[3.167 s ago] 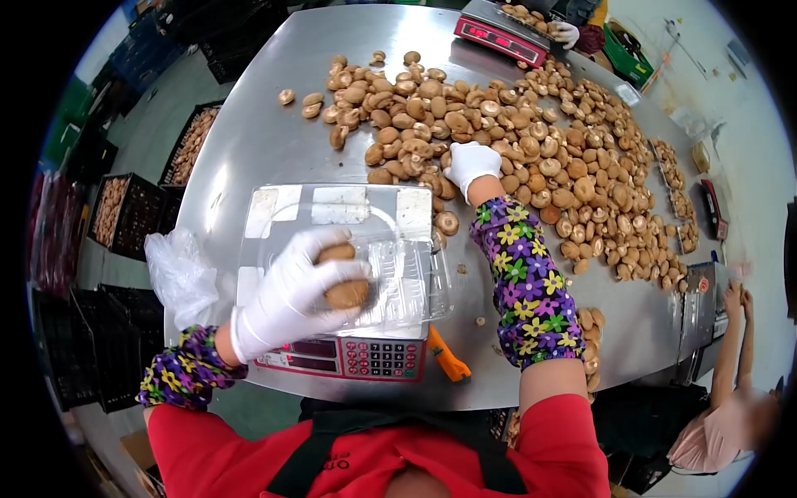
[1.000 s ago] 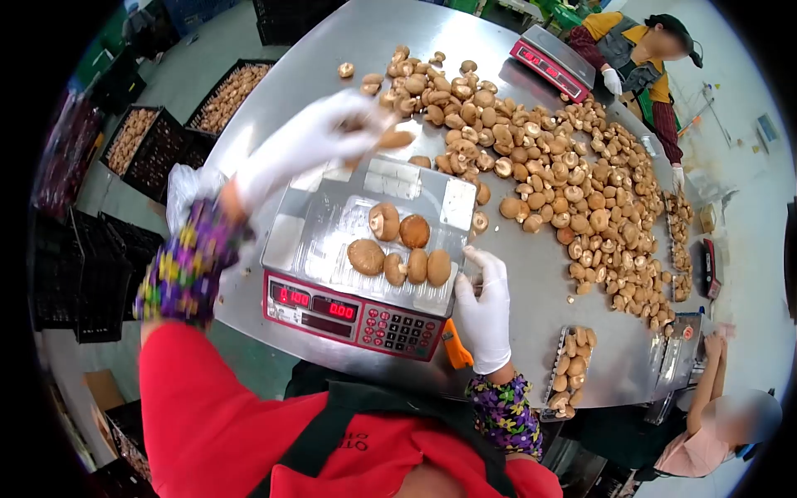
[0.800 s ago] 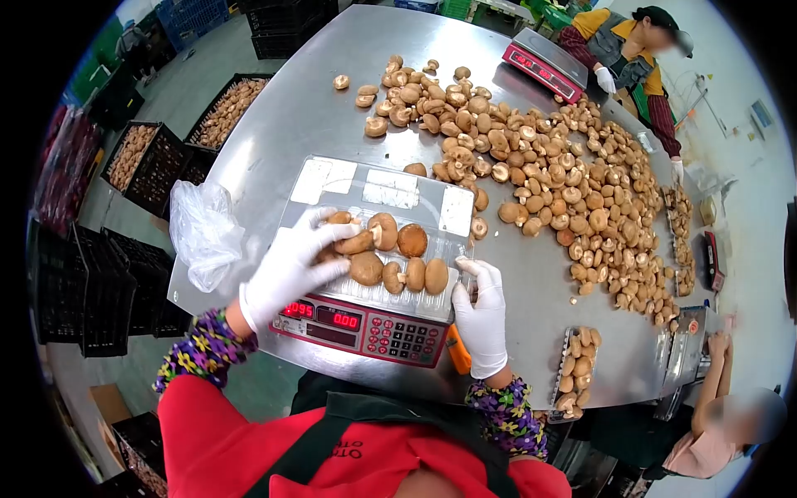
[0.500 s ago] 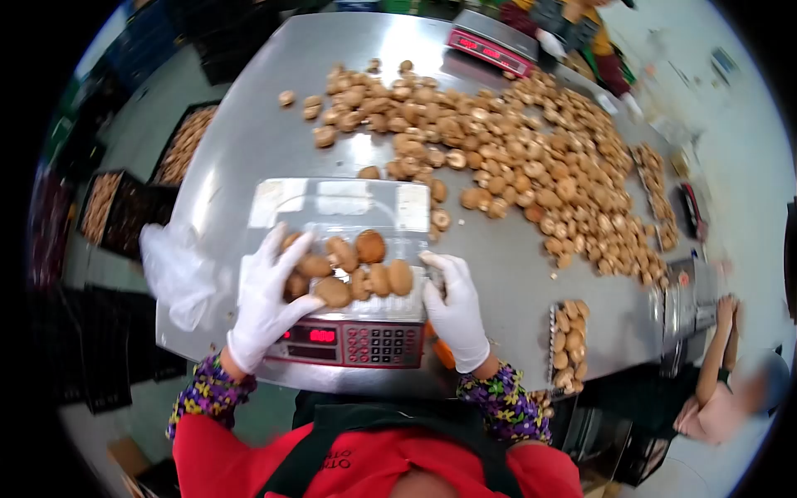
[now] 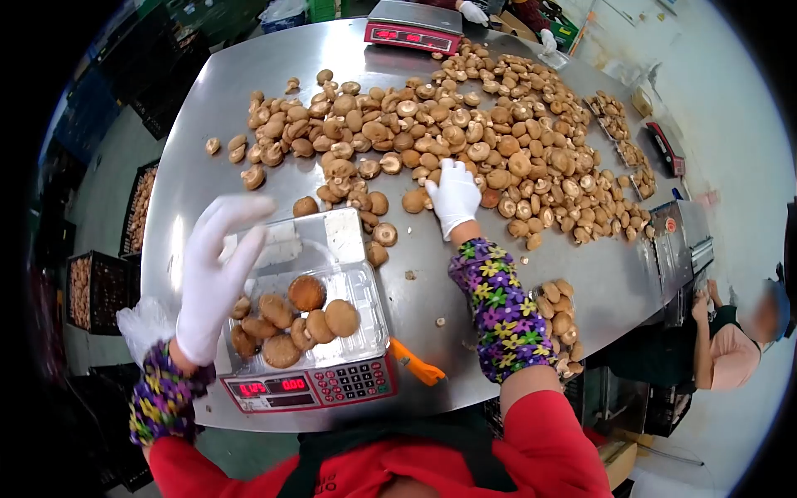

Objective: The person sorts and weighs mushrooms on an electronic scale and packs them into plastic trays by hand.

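Observation:
My left hand (image 5: 217, 270), in a white glove, hangs above the left side of a digital scale (image 5: 353, 379). Its thumb and fingers are apart with nothing between them. On the scale lies a clear plastic tray (image 5: 369, 309) holding several brown mushrooms (image 5: 282, 350). My right hand (image 5: 455, 197), gloved too, reaches to the near edge of a wide mushroom pile (image 5: 519, 162). Its fingers are stretched forward against the mushrooms. Whether the fingertips touch one is hard to see.
An orange-handled tool (image 5: 418, 363) lies beside the scale. A filled mushroom tray (image 5: 558, 319) is at the right. A second scale (image 5: 413, 31) stands at the far edge. A crumpled plastic bag (image 5: 148, 325) is at the left. Another person (image 5: 722, 349) is at the right.
Both hands have left the tray sides. My right hand has moved forward to the pile; my left has lifted and opened. The camera view has shifted. The scale display now shows a different reading.

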Motion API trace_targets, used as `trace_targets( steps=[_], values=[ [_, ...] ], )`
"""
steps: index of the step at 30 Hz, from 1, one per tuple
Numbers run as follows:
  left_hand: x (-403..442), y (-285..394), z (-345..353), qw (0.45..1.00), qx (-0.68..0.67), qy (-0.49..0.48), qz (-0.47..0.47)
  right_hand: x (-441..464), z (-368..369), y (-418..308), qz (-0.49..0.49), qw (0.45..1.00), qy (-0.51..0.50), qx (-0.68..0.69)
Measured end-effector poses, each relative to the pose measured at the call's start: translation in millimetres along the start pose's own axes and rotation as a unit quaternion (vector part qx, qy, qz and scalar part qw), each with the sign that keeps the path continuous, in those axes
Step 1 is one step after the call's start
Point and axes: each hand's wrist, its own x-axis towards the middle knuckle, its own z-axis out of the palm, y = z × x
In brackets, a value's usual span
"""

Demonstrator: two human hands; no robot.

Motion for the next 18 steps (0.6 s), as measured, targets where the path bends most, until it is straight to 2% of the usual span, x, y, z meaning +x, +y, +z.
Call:
trace_targets(
  steps=[1, 2, 3, 4, 5, 6, 7, 8, 9, 10, 12, 14, 15, 16, 17, 18],
  values=[
    [24.3, 1.3, 12.8, 1.000, 0.001, -0.021, 0.023, -2.3, -1.1, -2.7, 0.020, 0.999, 0.008, 0.030],
    [47.5, -6.5, 32.0, 0.997, -0.062, -0.030, 0.025, -7.1, -1.7, -2.6, 0.022, 0.998, 0.036, 0.039],
    [70.1, -16.6, 54.9, 0.991, -0.124, -0.039, 0.027, -15.2, -3.9, -1.9, 0.036, 0.991, 0.076, 0.105],
    [92.6, -18.2, 75.2, 0.988, -0.137, -0.074, 0.008, -23.3, -8.1, -0.9, 0.048, 0.977, 0.118, 0.171],
    [113.1, -19.2, 94.2, 0.992, -0.068, -0.097, 0.051, -32.9, -17.8, 1.3, 0.077, 0.944, 0.117, 0.298],
    [134.0, -27.4, 116.7, 0.987, -0.043, -0.144, 0.064, -39.1, -10.2, 13.0, 0.145, 0.853, 0.045, 0.499],
    [151.8, -31.9, 141.0, 0.980, -0.013, -0.185, 0.070, -49.6, -29.5, 16.1, 0.198, 0.734, 0.019, 0.649],
    [166.1, -42.3, 167.9, 0.973, 0.042, -0.198, 0.110, -58.6, -55.0, 16.9, 0.242, 0.586, -0.005, 0.774],
    [175.1, -34.9, 185.4, 0.962, 0.101, -0.241, 0.081, -62.1, -63.9, 24.4, 0.277, 0.468, -0.008, 0.839],
    [185.0, -40.0, 211.9, 0.947, 0.162, -0.258, 0.100, -61.8, -71.9, 35.4, 0.316, 0.401, -0.009, 0.860],
    [193.8, -39.5, 249.5, 0.908, 0.255, -0.306, 0.128, -50.5, -70.9, 62.9, 0.377, 0.438, 0.017, 0.816],
    [198.6, -43.1, 278.1, 0.899, 0.256, -0.342, 0.100, -31.4, -73.1, 94.1, 0.283, 0.589, 0.035, 0.756],
    [195.5, -43.6, 284.6, 0.899, 0.256, -0.333, 0.123, -20.6, -97.0, 91.7, 0.254, 0.708, 0.045, 0.657],
    [193.0, -43.1, 292.4, 0.890, 0.296, -0.326, 0.116, -5.6, -83.7, 105.5, 0.156, 0.839, 0.137, 0.503],
    [194.6, -42.9, 293.3, 0.888, 0.302, -0.330, 0.111, 8.4, -79.8, 121.2, 0.131, 0.919, 0.151, 0.339],
    [196.2, -44.1, 294.3, 0.884, 0.310, -0.333, 0.106, 19.6, -83.1, 126.7, 0.114, 0.966, 0.134, 0.187]
  ],
)
